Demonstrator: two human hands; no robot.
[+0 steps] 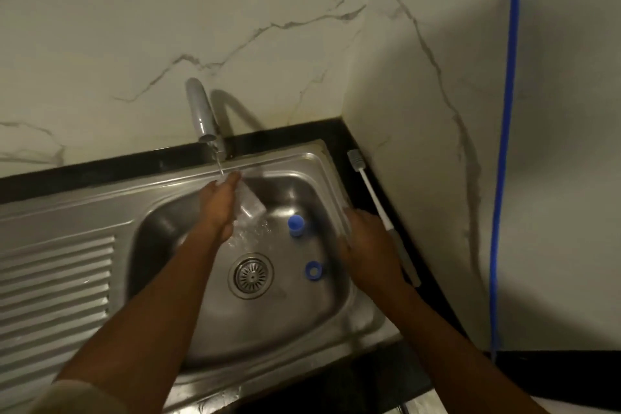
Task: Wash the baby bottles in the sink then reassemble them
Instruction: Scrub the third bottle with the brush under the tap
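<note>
Head view, single camera, looking down into the steel sink [161, 191].

Obs. 1: tap [201, 111] is running, with a thin stream falling at the back of the basin. Left hand [218, 208] holds the clear bottle [250, 205] right under that stream. Its fingers wrap the body, and the mouth seems tilted up toward the water. Probable reason: to fill and flush the inside while the runoff drops straight toward the drain strainer [251, 276].

Obs. 2: blue cap [295, 226] and blue ring [313, 270] lie loose on the basin floor, right of the strainer and apart from each other. The bottle is evidently stripped down so each part can be rinsed alone.

Obs. 3: right hand [366, 245] sits over the sink's right rim, just beside the handle of the bottle brush [369, 188] lying on the black counter [100, 168]. Motion blur here; I cannot tell whether the fingers are spread, curled or touching the handle. My guess is a reach for the brush, parked there within arm's range.

Status: washing stage, reassembly not yet begun.
</note>
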